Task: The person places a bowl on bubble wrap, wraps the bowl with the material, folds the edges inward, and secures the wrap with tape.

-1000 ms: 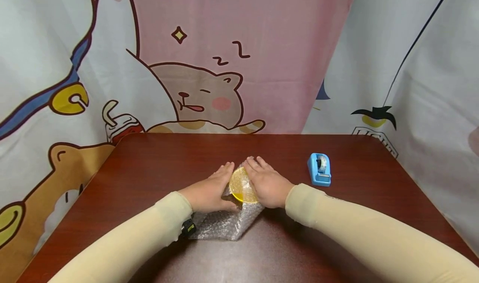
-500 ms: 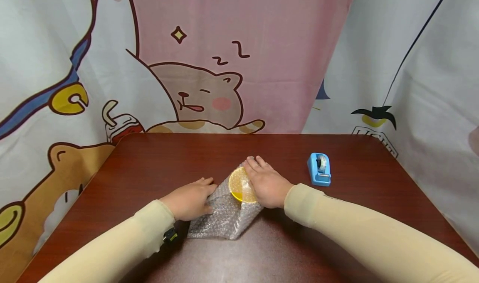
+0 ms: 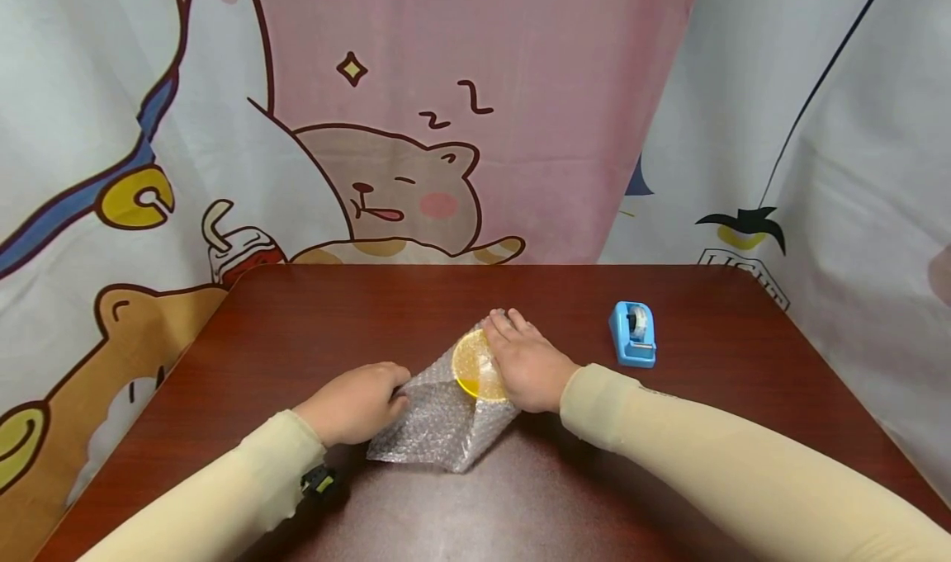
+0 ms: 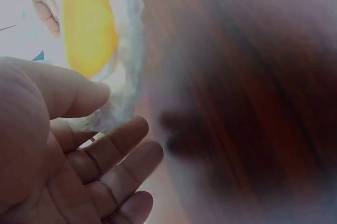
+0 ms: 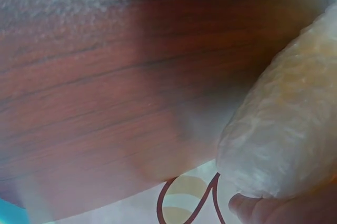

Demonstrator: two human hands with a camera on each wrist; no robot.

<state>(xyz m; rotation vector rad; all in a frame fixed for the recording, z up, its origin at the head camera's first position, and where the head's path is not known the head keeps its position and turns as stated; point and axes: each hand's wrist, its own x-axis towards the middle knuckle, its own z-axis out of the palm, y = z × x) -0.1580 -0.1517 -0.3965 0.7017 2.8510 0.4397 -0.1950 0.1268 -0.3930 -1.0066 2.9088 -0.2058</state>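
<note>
My left hand [image 3: 358,403] is partly closed, pinching the left edge of a sheet of bubble wrap [image 3: 438,430] between thumb and forefinger; the other fingers curl loosely, clear of the sheet. My right hand [image 3: 531,370] lies with its fingers straight and close together, pointing toward the table's far edge, and presses the wrap against the right side of a round yellow object [image 3: 472,367]. That object sits near the middle of the table [image 3: 713,372], between my two hands and closer to the right one. The wrap goes over and around it, and a brighter patch of yellow shows on the side toward me; I can't tell what the object is. The loose end of the wrap spreads toward the table's near left corner.

A blue tape dispenser [image 3: 631,347] with a roll of clear tape stands apart, toward the far right corner. Pale yellow sleeves [image 3: 691,434] cover my arms, and a small black device [image 3: 318,479] sits at my left wrist. Beyond the far edge hangs a cartoon-printed cloth [image 3: 550,92].
</note>
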